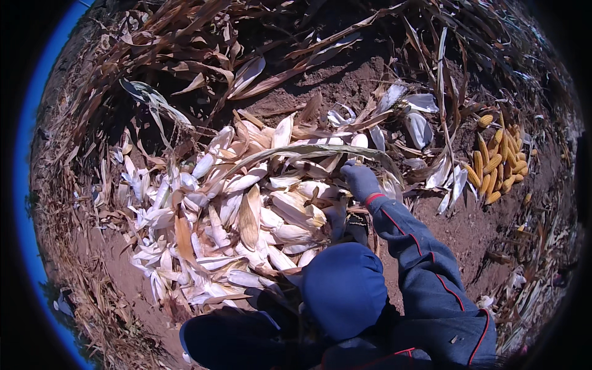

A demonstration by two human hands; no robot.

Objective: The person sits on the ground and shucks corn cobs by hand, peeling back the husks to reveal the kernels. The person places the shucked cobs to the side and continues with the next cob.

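Note:
My right hand [360,181], in a grey glove, reaches to the right edge of a heap of corn ears in pale dry husks [291,208]. Its fingers are curled and lie against the husks, beside a long dry corn leaf [296,150] that arches over the heap. Whether they grip something is hidden from this angle. A dark blue sleeve with red piping [430,259] covers the arm. My left hand is out of view. Rounded blue cloth [344,289], apparently a bent knee, stands close below the heap.
Bare yellow corn cobs [497,162] form a pile on the soil at right. Loose white husks [418,127] are scattered between the two piles. Dry corn stalks and leaves [185,46] lie across the far side. Brown soil [444,226] shows right of my arm.

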